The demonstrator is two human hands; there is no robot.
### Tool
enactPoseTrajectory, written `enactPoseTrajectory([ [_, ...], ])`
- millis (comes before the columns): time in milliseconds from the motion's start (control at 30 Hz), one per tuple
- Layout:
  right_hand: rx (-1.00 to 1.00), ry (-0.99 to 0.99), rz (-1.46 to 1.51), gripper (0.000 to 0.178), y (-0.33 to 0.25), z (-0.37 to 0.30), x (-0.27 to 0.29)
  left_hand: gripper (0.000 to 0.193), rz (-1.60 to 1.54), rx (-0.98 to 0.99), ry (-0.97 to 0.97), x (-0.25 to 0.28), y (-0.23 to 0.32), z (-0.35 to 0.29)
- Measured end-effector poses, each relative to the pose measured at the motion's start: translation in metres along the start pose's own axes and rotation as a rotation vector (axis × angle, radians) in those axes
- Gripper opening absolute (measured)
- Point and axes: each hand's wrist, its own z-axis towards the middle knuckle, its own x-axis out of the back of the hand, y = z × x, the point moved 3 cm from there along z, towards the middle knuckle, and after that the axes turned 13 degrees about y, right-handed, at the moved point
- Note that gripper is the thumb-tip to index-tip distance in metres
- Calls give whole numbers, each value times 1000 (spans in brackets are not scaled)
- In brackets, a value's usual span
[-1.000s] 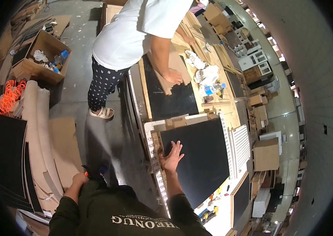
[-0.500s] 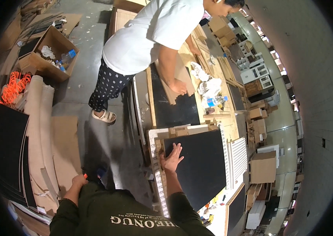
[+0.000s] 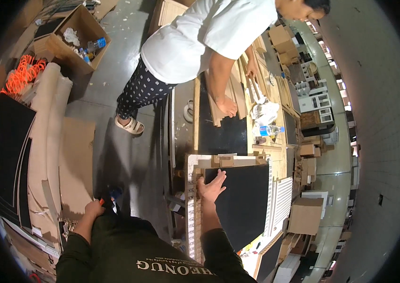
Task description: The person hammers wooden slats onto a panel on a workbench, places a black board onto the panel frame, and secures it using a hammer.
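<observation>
My right hand rests with fingers spread on the far left corner of a black panel, its heel over the left edge. The panel lies inside a pale frame with printed edging, and cardboard pieces sit along its far side. Low at my left side, my left hand is closed around something that shows only a small orange tip. A blue thing is just beyond it, too dim to name.
Across the bench, a co-worker in a white shirt presses brown strips onto a black board. A water bottle lies by crumpled plastic. To the left are an open carton, an orange coiled hose and pale rolls.
The view has shifted, so most of the scene sits farther right in its upper part. My right hand stays at the panel's corner. The co-worker's far hand shows more, over the strips.
</observation>
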Motion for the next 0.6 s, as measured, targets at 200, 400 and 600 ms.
enactPoseTrajectory([
  [200,149,-97,157,78,19,8,8,48,-168,49,0,-21,10,5],
  [400,424,-58,388,53,11,31,6,51,-208,124,-55,-53,-6,-1],
  [600,506,-96,189,38,-20,46,-4,50,-255,244,-41,-53,-12,-6],
])
